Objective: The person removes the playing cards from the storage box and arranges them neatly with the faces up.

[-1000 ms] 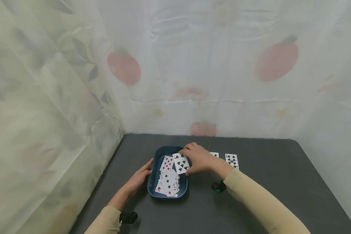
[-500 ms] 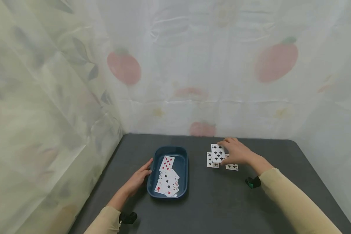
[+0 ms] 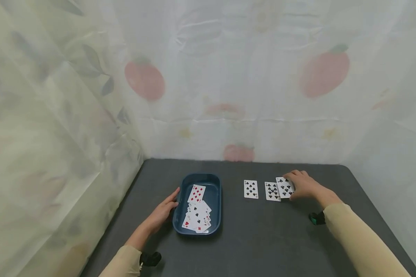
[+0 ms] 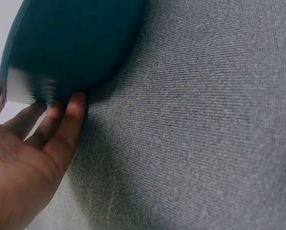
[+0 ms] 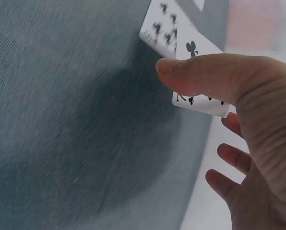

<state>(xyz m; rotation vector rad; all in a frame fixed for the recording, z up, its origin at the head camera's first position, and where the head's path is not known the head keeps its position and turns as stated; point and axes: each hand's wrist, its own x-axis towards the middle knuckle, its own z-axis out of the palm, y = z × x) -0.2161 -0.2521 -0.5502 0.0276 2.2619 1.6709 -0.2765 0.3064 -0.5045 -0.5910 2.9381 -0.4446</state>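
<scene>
Right hand (image 3: 306, 188) with a playing card (image 3: 285, 187) at the far right part of the bench (image 3: 256, 238). The card is face up and shows clubs; thumb and fingers pinch it at its right side. Its long axis runs away from the person, the far end tipped slightly to the left. Its left edge overlaps the right margin of the middle card (image 3: 272, 191) as seen from the head; whether the two touch cannot be told. In the right wrist view the thumb lies across the pinched card, and the other visible fingers stand apart from it.

The middle card, also clubs, lies face up with its long axis pointing away from the person. Left of it, across a narrow gap, the spade card (image 3: 251, 189) lies nearly parallel.

Left hand (image 3: 161, 213) with fingers extended, resting against the outer left wall of the blue tray (image 3: 215, 207); in the left wrist view the fingertips meet the wall low down, near the bench. The tray's long axis runs from near to far. Inside, the diamond card (image 3: 196, 193) lies toward the far end, its far end leaning right. Nearer the person is an overlapping card pile (image 3: 197, 216), its cards turned at differing angles.
</scene>
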